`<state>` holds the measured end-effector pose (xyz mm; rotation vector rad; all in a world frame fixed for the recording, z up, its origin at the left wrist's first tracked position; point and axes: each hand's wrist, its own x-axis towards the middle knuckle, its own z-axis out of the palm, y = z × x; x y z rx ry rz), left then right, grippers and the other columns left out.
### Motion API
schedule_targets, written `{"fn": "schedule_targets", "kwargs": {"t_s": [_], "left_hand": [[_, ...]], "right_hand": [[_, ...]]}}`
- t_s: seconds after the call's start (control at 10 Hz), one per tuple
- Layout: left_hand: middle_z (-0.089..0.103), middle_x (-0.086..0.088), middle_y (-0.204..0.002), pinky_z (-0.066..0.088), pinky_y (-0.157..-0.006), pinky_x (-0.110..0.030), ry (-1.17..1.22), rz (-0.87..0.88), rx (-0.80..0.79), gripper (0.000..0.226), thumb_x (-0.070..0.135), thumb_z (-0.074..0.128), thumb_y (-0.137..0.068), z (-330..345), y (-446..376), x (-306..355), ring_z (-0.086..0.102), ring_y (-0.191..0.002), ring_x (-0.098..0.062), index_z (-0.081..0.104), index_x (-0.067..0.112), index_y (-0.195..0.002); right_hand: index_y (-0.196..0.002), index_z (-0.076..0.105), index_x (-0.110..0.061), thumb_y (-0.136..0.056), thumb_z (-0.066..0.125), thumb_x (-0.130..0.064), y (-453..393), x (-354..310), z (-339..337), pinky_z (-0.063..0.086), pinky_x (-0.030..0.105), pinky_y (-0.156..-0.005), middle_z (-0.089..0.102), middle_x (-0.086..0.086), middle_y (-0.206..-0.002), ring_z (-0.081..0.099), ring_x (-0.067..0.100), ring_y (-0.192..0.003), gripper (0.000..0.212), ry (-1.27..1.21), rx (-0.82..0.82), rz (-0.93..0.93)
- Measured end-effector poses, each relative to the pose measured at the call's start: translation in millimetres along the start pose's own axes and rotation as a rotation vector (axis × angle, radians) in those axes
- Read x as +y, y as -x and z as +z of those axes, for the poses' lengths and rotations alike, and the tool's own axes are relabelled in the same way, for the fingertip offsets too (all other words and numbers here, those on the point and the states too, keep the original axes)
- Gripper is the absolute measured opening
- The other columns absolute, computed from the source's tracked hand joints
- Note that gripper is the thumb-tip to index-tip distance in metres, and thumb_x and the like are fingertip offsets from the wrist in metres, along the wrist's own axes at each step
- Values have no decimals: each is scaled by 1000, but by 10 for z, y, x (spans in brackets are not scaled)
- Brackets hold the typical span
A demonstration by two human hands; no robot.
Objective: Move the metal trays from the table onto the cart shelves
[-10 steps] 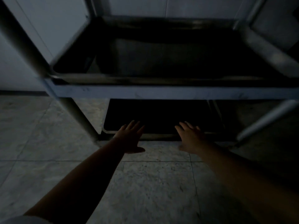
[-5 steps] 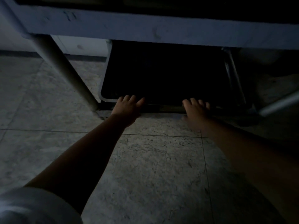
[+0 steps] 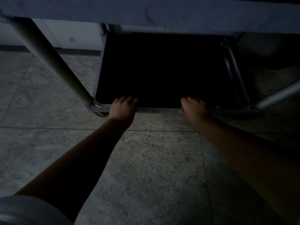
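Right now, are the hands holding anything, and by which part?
Both the left hand and right hand are on the tray's near rim; actual grip cannot be told.
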<state>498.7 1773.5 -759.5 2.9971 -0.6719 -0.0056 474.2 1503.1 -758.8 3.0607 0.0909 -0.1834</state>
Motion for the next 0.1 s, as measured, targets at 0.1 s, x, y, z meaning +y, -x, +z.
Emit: {"fn": "schedule_targets", "kwargs": {"t_s": [0.1], "left_hand": [[52,-11,-139,38,-99,-48,-154,-11,-192,83,59,62,-81,-85,17,15,49,-125,-33,28,21,-146]], "right_hand": [[-119,46,-20,-76,66,-47,37,54,-124,38,45,-95,57,9,-121,53,32,-111,54,-11,-130,36]]}}
